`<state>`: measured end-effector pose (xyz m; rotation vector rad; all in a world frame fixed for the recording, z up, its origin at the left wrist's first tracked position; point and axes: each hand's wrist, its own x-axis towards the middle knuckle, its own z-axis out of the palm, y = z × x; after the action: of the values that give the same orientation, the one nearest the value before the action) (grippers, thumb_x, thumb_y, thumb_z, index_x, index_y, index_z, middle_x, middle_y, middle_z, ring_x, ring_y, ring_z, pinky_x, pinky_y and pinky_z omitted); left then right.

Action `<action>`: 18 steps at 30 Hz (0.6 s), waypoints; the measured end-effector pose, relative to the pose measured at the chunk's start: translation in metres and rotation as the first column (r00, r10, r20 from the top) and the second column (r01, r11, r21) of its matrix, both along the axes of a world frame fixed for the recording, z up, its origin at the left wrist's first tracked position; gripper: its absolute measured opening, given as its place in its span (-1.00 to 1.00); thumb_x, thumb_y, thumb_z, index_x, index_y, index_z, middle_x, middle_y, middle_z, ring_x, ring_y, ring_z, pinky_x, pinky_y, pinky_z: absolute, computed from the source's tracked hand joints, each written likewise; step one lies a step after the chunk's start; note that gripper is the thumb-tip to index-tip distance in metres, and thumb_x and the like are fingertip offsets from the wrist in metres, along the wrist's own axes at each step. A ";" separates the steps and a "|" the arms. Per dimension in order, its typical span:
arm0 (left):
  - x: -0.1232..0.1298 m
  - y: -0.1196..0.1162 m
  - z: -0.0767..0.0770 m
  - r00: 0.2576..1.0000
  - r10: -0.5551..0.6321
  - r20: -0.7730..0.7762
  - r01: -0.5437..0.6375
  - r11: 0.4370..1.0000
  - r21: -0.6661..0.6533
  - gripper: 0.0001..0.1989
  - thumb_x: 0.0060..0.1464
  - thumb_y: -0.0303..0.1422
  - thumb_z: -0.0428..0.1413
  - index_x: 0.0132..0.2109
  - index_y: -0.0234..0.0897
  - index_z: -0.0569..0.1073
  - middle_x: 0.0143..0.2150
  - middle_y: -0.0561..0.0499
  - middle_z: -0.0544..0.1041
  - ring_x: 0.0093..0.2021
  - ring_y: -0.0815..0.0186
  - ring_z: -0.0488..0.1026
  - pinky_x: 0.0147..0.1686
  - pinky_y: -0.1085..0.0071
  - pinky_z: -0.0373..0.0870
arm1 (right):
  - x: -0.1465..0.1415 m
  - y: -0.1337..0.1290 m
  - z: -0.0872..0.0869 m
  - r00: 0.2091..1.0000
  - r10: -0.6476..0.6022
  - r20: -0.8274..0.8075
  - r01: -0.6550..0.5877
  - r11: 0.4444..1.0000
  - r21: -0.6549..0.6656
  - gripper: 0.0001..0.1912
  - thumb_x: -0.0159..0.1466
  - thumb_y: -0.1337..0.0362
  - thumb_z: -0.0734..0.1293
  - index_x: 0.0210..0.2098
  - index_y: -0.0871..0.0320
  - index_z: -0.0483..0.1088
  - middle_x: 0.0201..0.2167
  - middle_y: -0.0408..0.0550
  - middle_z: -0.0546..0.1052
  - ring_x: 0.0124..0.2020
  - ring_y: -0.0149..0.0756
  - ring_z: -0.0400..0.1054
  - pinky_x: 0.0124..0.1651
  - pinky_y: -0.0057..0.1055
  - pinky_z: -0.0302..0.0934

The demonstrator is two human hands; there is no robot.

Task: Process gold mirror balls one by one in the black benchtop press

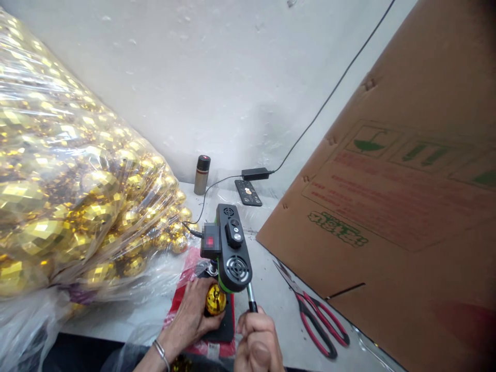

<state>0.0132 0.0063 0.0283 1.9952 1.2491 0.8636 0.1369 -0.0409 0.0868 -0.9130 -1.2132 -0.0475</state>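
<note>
My left hand point(192, 305), with a bracelet at the wrist, is closed around a small gold mirrored ball point(215, 299). It holds the ball on the black base point(228, 325) of a small bench machine, under the front end of its black head point(233, 248). The ball's top is close to the head; whether they touch is hidden. My right hand point(260, 338) is a fist around the black grip of a metal lever point(251, 298) at the machine's front right. A red plastic sheet point(178, 297) lies beneath the base.
A big clear bag of gold mirrored balls point(96, 186) fills the left. Red-and-black scissors point(315, 315) lie beside a tall cardboard box point(380, 196) on the right. Behind the machine are a bottle point(202, 175), a phone point(248, 192) and a black power adapter point(256, 173) with cables.
</note>
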 end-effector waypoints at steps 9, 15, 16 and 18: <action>0.003 -0.001 0.002 1.000 0.026 -0.018 -0.026 0.999 -0.018 -0.52 0.00 -0.38 0.32 0.10 -0.19 0.50 -0.02 -0.15 0.62 -0.01 -0.06 0.52 0.07 -0.01 0.45 | -0.004 0.020 -0.023 0.998 -0.052 0.045 0.043 0.982 0.185 -0.56 0.53 0.33 0.03 -0.51 0.06 0.08 -0.57 -0.29 0.21 -0.62 -0.47 0.13 -0.39 -0.39 0.19; 0.004 -0.001 0.003 0.999 0.035 -0.006 -0.035 0.999 -0.017 -0.57 0.03 -0.36 0.32 0.08 -0.20 0.50 0.00 -0.15 0.62 0.01 -0.07 0.52 0.05 0.00 0.47 | 0.010 0.009 -0.029 0.967 -0.010 0.255 -0.017 0.994 0.105 -0.63 0.53 0.30 0.13 -0.44 0.08 0.25 -0.48 -0.24 0.42 -0.51 -0.44 0.34 -0.23 -0.36 0.32; 0.004 0.000 0.004 0.999 0.037 -0.013 -0.037 0.999 -0.016 -0.57 0.03 -0.36 0.31 0.08 -0.20 0.50 -0.01 -0.15 0.62 0.00 -0.07 0.53 0.06 -0.02 0.46 | 0.011 0.005 -0.023 0.964 -0.008 0.265 -0.015 0.996 0.083 -0.63 0.53 0.29 0.13 -0.44 0.07 0.26 -0.48 -0.24 0.43 -0.49 -0.43 0.35 -0.17 -0.35 0.35; 0.005 0.000 0.006 0.999 0.047 -0.027 -0.048 0.999 -0.017 -0.56 0.02 -0.36 0.32 0.08 -0.21 0.51 -0.03 -0.16 0.63 -0.01 -0.08 0.54 0.07 -0.07 0.46 | 0.010 -0.003 -0.001 0.983 -0.040 0.180 0.043 0.999 -0.010 -0.62 0.54 0.34 0.10 -0.44 0.07 0.24 -0.49 -0.25 0.40 -0.47 -0.43 0.33 0.00 -0.30 0.35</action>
<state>0.0179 0.0064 0.0339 1.9766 1.3196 0.8484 0.1466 -0.0443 0.0862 -0.9622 -1.3635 -0.1578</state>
